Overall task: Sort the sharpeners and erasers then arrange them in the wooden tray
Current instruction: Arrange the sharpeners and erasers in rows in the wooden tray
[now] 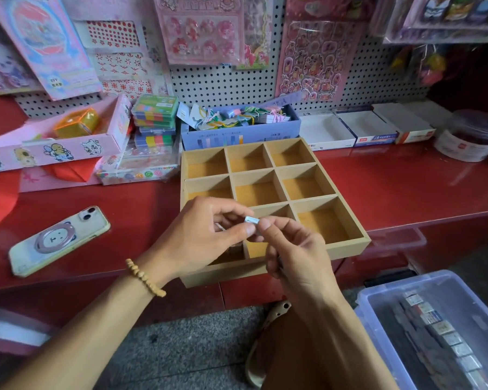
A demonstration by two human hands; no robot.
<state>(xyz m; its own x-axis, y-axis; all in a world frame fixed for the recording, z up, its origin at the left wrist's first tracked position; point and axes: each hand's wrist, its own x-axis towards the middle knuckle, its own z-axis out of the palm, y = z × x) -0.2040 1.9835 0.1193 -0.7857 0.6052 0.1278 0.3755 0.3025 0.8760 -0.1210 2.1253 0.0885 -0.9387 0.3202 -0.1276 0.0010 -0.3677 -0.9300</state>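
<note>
Both hands, left hand [209,235] & right hand [290,249], pinch one small pale-blue rectangular piece [251,220] by its ends over the nine-cell wooden tray [350,246], prob. checking eraser vs sharpener before picking a cell.
</note>
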